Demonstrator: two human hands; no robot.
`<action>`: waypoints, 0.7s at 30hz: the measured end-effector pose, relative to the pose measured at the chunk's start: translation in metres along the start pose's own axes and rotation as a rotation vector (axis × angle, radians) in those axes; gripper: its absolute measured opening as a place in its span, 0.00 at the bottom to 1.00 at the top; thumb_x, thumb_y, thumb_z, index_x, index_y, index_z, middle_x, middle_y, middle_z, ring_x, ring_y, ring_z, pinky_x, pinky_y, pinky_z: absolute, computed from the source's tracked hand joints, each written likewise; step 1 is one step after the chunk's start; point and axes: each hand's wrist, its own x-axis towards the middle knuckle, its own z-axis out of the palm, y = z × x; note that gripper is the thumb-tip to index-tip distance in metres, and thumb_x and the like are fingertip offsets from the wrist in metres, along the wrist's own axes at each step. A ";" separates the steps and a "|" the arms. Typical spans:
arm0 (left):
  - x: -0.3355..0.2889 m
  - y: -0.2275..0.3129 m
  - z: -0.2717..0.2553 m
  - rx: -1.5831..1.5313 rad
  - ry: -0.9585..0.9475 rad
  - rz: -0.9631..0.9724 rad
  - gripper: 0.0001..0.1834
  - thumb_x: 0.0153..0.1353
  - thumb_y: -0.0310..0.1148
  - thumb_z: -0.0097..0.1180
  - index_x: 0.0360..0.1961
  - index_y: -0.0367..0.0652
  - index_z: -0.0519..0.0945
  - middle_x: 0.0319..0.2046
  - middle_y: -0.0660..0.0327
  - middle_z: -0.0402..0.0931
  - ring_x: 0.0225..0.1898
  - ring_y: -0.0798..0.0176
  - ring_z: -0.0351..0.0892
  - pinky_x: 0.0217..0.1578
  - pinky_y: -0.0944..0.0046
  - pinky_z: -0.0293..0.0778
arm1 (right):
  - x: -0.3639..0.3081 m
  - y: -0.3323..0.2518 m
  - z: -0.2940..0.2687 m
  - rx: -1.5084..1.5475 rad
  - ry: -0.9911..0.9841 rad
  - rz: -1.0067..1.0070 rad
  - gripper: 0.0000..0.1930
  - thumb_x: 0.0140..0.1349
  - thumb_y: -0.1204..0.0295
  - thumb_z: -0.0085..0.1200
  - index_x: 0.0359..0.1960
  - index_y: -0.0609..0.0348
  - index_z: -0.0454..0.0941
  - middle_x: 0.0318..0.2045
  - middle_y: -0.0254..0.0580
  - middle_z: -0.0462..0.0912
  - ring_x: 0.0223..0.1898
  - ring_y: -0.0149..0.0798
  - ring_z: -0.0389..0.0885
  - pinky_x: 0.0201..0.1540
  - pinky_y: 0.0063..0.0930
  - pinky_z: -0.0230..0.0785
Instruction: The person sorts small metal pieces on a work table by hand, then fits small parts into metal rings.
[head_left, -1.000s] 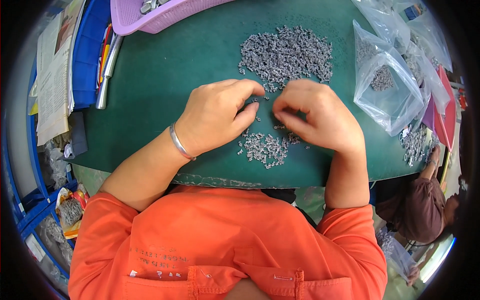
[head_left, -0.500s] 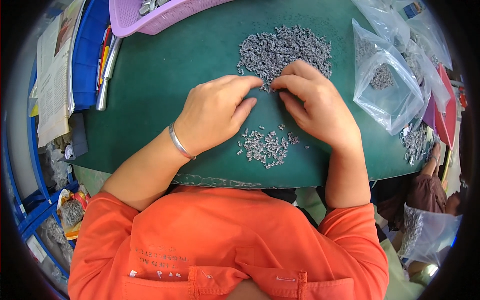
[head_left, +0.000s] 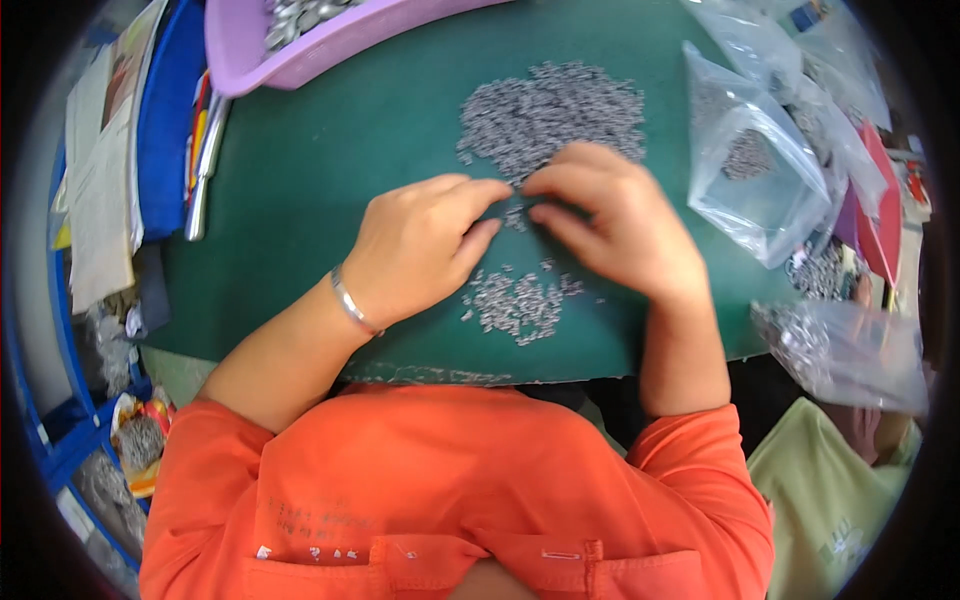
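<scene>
A large pile of small dark grey metal pieces (head_left: 550,110) is spread on the green table. Nearer to me lies a smaller, looser heap of shinier little pieces (head_left: 517,303). My left hand (head_left: 418,235), with a silver bangle at its wrist, rests at the pile's near edge, its thumb and forefinger apart. Facing it, my right hand (head_left: 618,215) has curled fingers with a gap to the thumb. A few pieces (head_left: 515,217) lie on the table between the two hands. Neither hand shows anything held; the right one hides part of the pile's near side.
A lilac plastic basket (head_left: 290,70) with metal parts stands at the far left. Beside it are a blue tray (head_left: 172,130), newspapers (head_left: 103,170) and a metal rod (head_left: 203,180). Clear bags (head_left: 755,150) of small pieces lie at the right, near a red container (head_left: 880,205).
Both hands have drawn slightly nearer to me, and a few pieces now lie between them, off the pile. At the lower right, a clear bag has moved up toward the table edge.
</scene>
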 end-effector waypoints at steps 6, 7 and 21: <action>0.005 0.010 -0.004 -0.018 -0.064 -0.080 0.09 0.51 0.24 0.58 0.36 0.42 0.79 0.27 0.56 0.76 0.27 0.52 0.76 0.27 0.61 0.72 | -0.003 0.003 0.013 -0.043 -0.020 -0.017 0.04 0.49 0.75 0.57 0.28 0.58 0.78 0.28 0.42 0.76 0.33 0.48 0.77 0.35 0.38 0.72; 0.006 0.011 -0.004 -0.042 -0.056 -0.090 0.10 0.50 0.23 0.58 0.36 0.42 0.79 0.25 0.56 0.75 0.26 0.53 0.75 0.26 0.61 0.71 | -0.003 0.006 0.014 -0.042 0.002 -0.031 0.04 0.49 0.74 0.57 0.28 0.58 0.78 0.28 0.43 0.77 0.33 0.48 0.77 0.35 0.38 0.72; -0.001 0.008 -0.003 -0.065 -0.076 -0.094 0.11 0.49 0.21 0.58 0.36 0.39 0.79 0.20 0.59 0.68 0.18 0.62 0.65 0.22 0.63 0.64 | -0.005 0.002 0.018 -0.043 0.017 -0.008 0.06 0.52 0.70 0.57 0.27 0.58 0.78 0.27 0.40 0.76 0.35 0.45 0.77 0.36 0.37 0.72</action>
